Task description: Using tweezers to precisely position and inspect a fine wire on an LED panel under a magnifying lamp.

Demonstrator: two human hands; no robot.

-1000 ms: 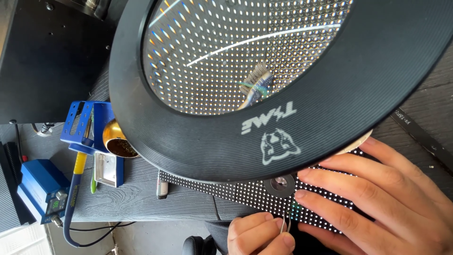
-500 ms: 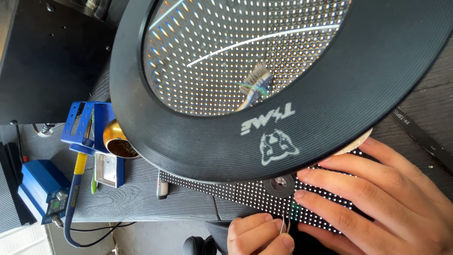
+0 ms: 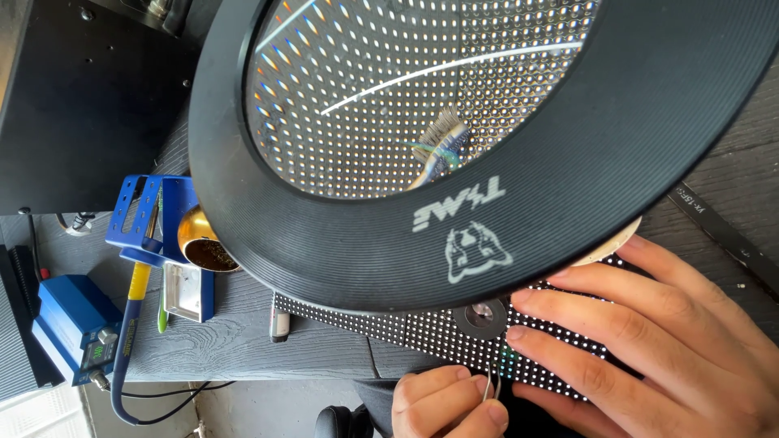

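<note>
Keep your right hand (image 3: 673, 341) flat, fingers spread on the LED panel (image 3: 422, 328), while your left hand (image 3: 446, 401) pinches the thin tweezers (image 3: 490, 388) steady under the magnifier lamp (image 3: 454, 138).

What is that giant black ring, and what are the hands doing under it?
The picture comes from a camera worn on a person's head, looking down at their own two hands on a grey workbench. The big black ring is a magnifier: its glass makes the tiny dots below look bigger. Under it lies a dark panel covered in rows of little dots. The right hand lies flat on the panel with its fingers spread. The left hand pinches thin metal tweezers at the panel's edge. On the left stands a blue soldering iron stand with a brass cup and a yellow-handled iron, plus a small blue box.
</note>
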